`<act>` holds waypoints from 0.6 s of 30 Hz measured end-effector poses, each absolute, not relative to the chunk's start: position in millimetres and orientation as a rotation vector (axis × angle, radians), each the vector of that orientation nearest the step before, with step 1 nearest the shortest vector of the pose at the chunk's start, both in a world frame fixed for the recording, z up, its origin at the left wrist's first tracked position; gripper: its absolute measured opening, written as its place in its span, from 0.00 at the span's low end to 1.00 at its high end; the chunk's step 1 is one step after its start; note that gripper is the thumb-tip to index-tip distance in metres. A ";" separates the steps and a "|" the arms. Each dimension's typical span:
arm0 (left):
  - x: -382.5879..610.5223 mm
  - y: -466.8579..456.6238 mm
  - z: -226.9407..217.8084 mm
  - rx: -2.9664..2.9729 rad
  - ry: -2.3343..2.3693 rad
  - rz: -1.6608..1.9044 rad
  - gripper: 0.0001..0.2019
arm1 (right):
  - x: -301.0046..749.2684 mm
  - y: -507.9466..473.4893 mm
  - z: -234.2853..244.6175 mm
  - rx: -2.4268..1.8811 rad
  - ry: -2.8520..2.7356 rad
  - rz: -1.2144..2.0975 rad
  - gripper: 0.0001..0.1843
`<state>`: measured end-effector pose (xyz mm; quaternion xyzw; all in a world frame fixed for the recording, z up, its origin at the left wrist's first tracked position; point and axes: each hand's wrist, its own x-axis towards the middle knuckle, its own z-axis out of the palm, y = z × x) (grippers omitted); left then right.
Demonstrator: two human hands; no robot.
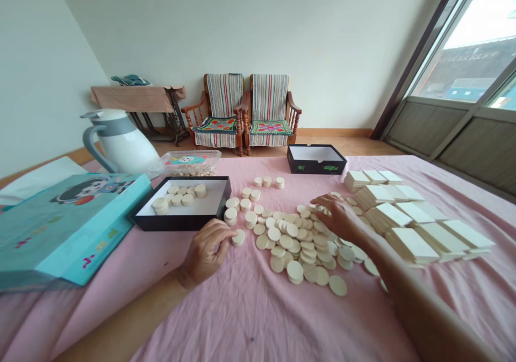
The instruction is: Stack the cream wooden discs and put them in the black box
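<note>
A heap of pale round wooden discs (298,241) covers the middle of the pink cloth (250,308). My left hand (207,252) rests on the cloth just left of the heap, its fingers pinched on one disc (238,237). My right hand (338,217) lies on the far right part of the heap with fingers curled over discs; what it holds is hidden. A black shallow box (183,203) with a white floor and several short stacks of discs stands just beyond my left hand. Small stacks of discs (245,203) stand beside that box.
Rows of pale rectangular wooden blocks (411,222) lie stacked at the right. A second black box (316,159) is at the far edge. A teal flat box (64,222), a white jug (119,142) and a clear plastic tub (189,161) are at the left. Two wooden armchairs (245,112) stand by the wall.
</note>
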<state>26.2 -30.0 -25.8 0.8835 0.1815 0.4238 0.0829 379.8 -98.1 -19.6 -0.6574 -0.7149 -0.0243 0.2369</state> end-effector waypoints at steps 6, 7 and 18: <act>27.4 -31.3 -28.3 2.671 0.542 1.231 0.11 | 342.5 -110.1 -6.6 -1.505 -2.093 0.106 0.12; 28.2 -32.0 -27.8 2.676 0.542 1.238 0.11 | 335.8 -113.0 -3.7 -1.478 -2.128 0.140 0.13; 30.0 -32.3 -23.7 2.713 0.505 1.279 0.11 | 317.9 -118.0 -4.4 -1.431 -2.102 0.184 0.14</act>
